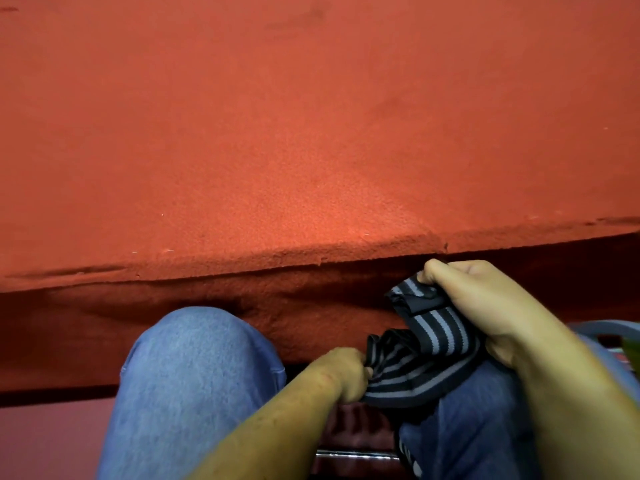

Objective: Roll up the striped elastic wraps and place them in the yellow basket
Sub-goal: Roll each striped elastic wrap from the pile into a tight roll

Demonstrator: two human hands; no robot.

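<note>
Striped elastic wrap (437,336), black with grey bands, is sitting bunched between the two hands, below the table's near edge and over the person's right thigh.

Left of the left hand, the left knee (194,368), in light blue jeans, is rising against the hanging red cloth. Above both hands, the red felt table cover (311,133) is filling the upper view. Its front edge is running across just above the right hand's knuckles, and the drape is falling into shadow beneath it.

The left hand (346,372) is curling into a fist round the lower, gathered end of the wrap, with its fingers mostly hidden in the fabric. Below this hand, a shiny metal bar (356,454) is showing between the legs. From the left hand the wrap is fanning out rightward in crumpled folds, then rising as a flat striped band toward the right hand. A further striped length (410,459) is hanging beside the thigh at the bottom edge; whether it is joining the held piece cannot be told.

The right hand (485,306) is gripping the upper end, its fingertips pinching a folded dark portion at the top. Whether that portion is a started roll cannot be told. Below this hand, the right thigh (485,427), in darker denim, is supporting the loose folds. Right of the right hand, a curved blue-grey plastic rim (602,327) is showing at the frame edge, and what it belongs to cannot be told.
</note>
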